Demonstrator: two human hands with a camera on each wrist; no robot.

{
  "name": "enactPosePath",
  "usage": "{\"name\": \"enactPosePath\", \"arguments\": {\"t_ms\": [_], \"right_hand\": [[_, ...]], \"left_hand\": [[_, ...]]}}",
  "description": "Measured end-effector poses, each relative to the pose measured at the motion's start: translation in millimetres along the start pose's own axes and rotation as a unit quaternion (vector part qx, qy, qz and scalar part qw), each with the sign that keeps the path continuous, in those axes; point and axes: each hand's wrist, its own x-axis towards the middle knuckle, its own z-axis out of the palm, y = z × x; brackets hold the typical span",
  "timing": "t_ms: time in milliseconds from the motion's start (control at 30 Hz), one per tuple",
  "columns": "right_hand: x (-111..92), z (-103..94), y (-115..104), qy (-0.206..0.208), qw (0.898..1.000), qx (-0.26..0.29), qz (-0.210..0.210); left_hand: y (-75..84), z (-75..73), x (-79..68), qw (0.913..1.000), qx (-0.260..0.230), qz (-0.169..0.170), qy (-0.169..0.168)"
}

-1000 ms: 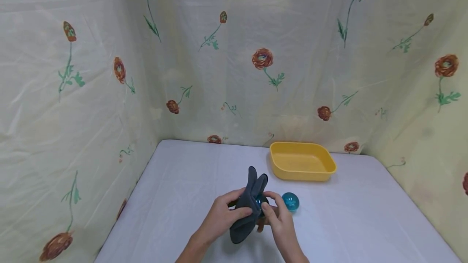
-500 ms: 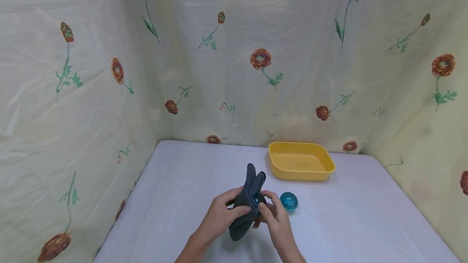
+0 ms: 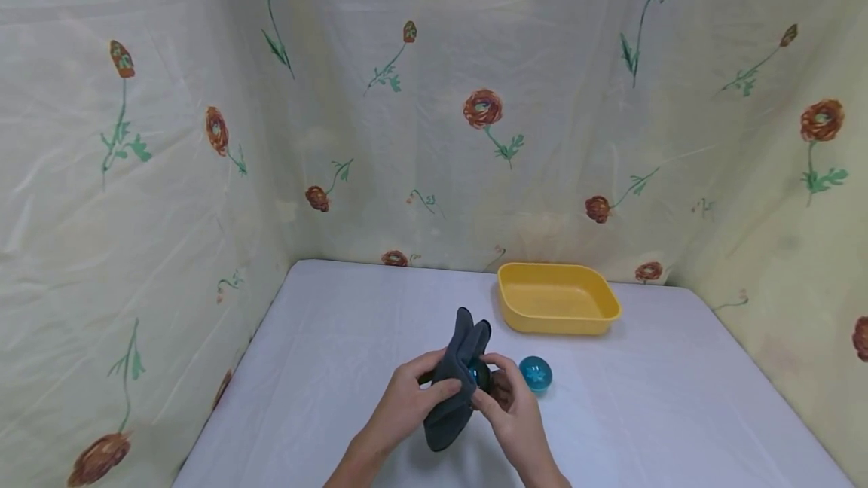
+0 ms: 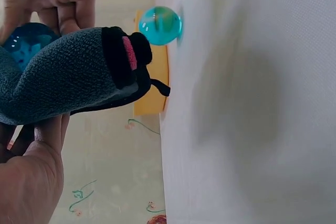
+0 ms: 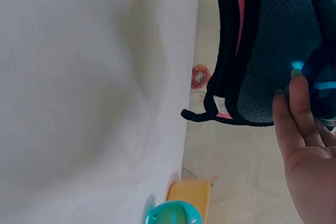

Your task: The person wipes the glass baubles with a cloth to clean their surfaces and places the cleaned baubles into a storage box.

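A dark grey cloth [image 3: 446, 426] with black edging, a pink underside and a small loop is folded partly around a clear blue ball [image 3: 481, 373]. From the left side my left hand [image 3: 405, 396] grips the cloth, thumb in front and fingers behind. My right hand [image 3: 518, 420] holds the ball from the right, its thumb at the cloth's edge beside it. Both are held above the table. In the left wrist view the blue ball [image 4: 32, 41] shows between the cloth [image 4: 68, 72] and the right fingers. The fold hides the rest of the ball.
A second clear blue ball [image 3: 536, 374] lies on the white-covered table [image 3: 339, 337], just right of the right hand. Behind it stands a yellow tray [image 3: 559, 327]. Flower-printed curtains [image 3: 407, 134] enclose the back and sides.
My right thumb has slid off the ball's front down to the cloth's edge, and the right fingers have shifted behind the ball. My left hand keeps its grip on the cloth.
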Motion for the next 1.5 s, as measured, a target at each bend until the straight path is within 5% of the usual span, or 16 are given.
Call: {"name": "enactPosePath", "arguments": {"t_ms": [433, 833, 1133, 1500], "right_hand": [[-3.6, 7.3, -0.9, 0.036, 0.994, -0.078, -0.062], [-8.9, 10.5, -1.8, 0.080, 0.964, -0.178, -0.178], [-9.0, 9.3, -2.8, 0.071, 0.971, -0.151, -0.173], [-7.9, 8.8, -4.4, 0.044, 0.988, -0.112, -0.098]], "left_hand": [[-0.2, -2.7, -0.3, 0.9998, 0.017, 0.006, 0.006], [2.4, -4.1, -1.3, 0.9997, 0.025, 0.004, -0.003], [-1.2, -3.5, -1.1, 0.9996, 0.019, 0.018, -0.006], [-1.0, -4.8, -2.9, 0.9992, 0.004, 0.035, -0.018]]}}
